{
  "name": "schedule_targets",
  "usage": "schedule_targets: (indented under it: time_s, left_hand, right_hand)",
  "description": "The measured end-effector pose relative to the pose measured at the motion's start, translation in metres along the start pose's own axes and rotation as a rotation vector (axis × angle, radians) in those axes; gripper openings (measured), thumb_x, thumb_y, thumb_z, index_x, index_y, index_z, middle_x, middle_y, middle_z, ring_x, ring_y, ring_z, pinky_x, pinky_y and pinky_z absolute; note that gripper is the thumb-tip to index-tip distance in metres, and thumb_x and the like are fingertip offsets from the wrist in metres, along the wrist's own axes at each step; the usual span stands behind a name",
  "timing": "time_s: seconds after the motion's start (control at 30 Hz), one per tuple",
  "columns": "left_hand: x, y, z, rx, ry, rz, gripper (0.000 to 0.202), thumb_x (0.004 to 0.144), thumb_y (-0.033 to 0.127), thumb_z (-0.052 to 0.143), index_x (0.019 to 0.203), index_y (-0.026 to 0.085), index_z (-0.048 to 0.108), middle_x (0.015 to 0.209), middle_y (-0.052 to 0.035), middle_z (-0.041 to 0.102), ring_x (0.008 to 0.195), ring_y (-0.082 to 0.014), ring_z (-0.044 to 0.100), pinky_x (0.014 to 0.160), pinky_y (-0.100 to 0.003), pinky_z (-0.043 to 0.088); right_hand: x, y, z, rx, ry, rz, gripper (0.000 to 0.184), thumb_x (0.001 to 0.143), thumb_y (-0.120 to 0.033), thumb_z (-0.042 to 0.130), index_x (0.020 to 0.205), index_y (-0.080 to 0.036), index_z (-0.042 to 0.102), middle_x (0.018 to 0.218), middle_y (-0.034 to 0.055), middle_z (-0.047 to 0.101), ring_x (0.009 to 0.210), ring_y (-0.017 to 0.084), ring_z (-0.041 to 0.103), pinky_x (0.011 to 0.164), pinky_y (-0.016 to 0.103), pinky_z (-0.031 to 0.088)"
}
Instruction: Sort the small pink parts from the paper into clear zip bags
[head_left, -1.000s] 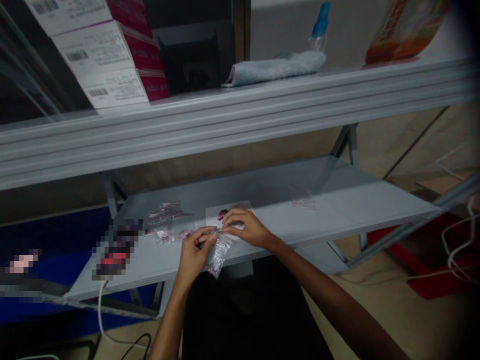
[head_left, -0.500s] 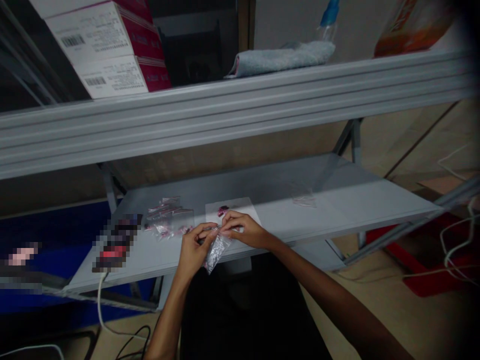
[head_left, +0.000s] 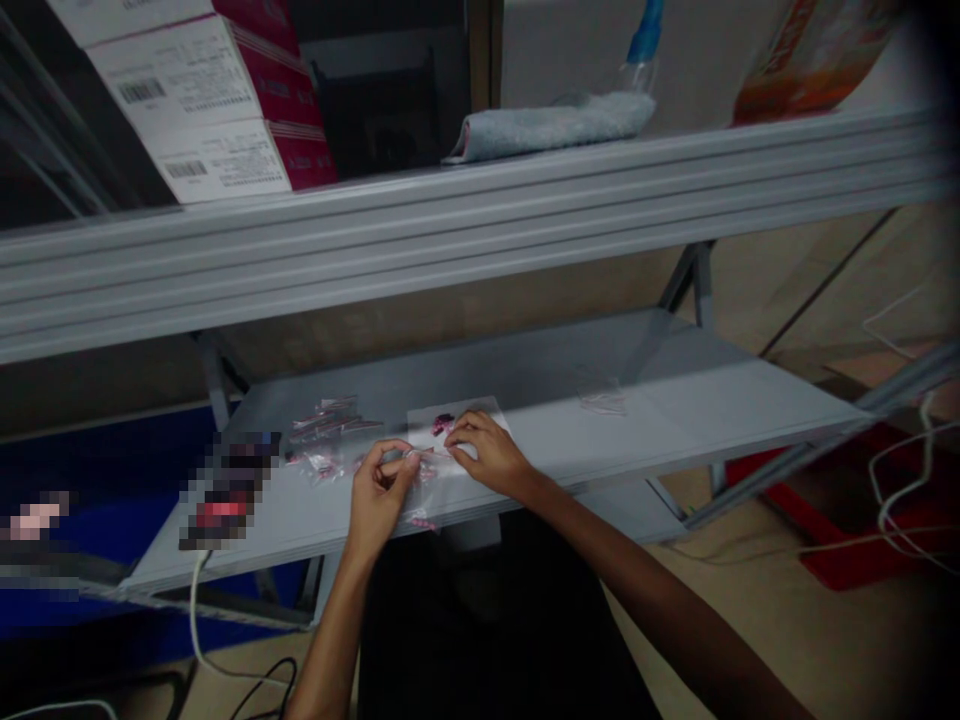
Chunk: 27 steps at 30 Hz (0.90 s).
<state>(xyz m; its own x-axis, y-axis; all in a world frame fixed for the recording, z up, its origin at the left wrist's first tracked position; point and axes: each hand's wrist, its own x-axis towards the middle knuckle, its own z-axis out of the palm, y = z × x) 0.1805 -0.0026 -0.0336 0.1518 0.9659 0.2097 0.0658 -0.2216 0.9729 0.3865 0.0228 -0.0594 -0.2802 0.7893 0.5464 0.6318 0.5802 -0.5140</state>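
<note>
Both hands work over the low grey shelf [head_left: 675,400]. My left hand [head_left: 379,495] is closed, pinching the top edge of a small clear plastic bag [head_left: 424,490] with pink bits at its bottom. My right hand [head_left: 487,452] is closed too, its fingertips pinched on the same bag's top edge, just to the right. Behind the right hand lies a white sheet [head_left: 424,420] with a few small pink pieces [head_left: 442,424] on it. A pile of filled small bags [head_left: 330,440] lies to the left of my left hand.
A blurred-out dark device [head_left: 229,490] with a white cable sits at the shelf's left. An empty clear bag [head_left: 604,398] lies further right. The upper shelf holds stacked white-and-magenta boxes [head_left: 210,110], a folded grey cloth [head_left: 547,125] and a spray bottle [head_left: 641,45]. Cables lie on the floor at right.
The bag hung below the shelf edge from both hands; now it is drawn up and lies flatter on the shelf. Both hands keep their pinch on its top edge.
</note>
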Motion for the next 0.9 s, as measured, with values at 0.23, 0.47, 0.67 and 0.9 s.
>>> schedule_targets:
  time_s: [0.23,0.47,0.67,0.9]
  left_hand:
    - [-0.0006,0.0033,0.0008,0.008,0.004,-0.017,0.027,0.084,0.038,0.069,0.096,0.018,0.056,0.057,0.0042,0.064,0.048,-0.0094,0.049,0.049,-0.018,0.032]
    - [-0.0004,-0.0018,-0.0009,0.012,-0.028,-0.016,0.025,0.086,0.039,0.067,0.098,0.02,0.055,0.064,0.0022,0.067,0.049,-0.0111,0.049,0.049,-0.02,0.031]
    - [-0.0004,-0.0007,-0.0001,0.064,-0.044,0.018,0.026,0.086,0.038,0.067,0.098,0.018,0.058,0.07,-0.0008,0.07,0.053,-0.0111,0.055,0.05,-0.019,0.033]
    - [0.0002,0.0033,0.0014,0.071,-0.054,0.018,0.026,0.084,0.038,0.069,0.098,0.017,0.059,0.067,0.001,0.069,0.056,-0.0124,0.057,0.053,-0.02,0.034]
  right_hand:
    - [0.002,-0.0006,0.0016,-0.034,-0.045,0.034,0.021,0.088,-0.019,0.064,0.109,-0.02,0.068,0.108,0.0077,0.063,0.108,0.022,0.054,0.097,0.039,0.044]
    - [0.0021,0.0047,0.0059,-0.066,0.001,0.032,0.011,0.087,-0.015,0.063,0.095,-0.019,0.069,0.102,0.009,0.063,0.103,0.024,0.054,0.092,0.039,0.044]
    - [0.0039,0.0035,0.0029,-0.008,0.003,0.038,0.012,0.091,-0.013,0.058,0.096,-0.019,0.068,0.095,0.0069,0.068,0.093,0.022,0.058,0.086,0.036,0.045]
    - [0.0032,0.0,0.0015,-0.01,-0.006,0.054,0.019,0.088,-0.012,0.063,0.105,-0.02,0.066,0.107,0.0073,0.07,0.099,0.022,0.06,0.087,0.036,0.046]
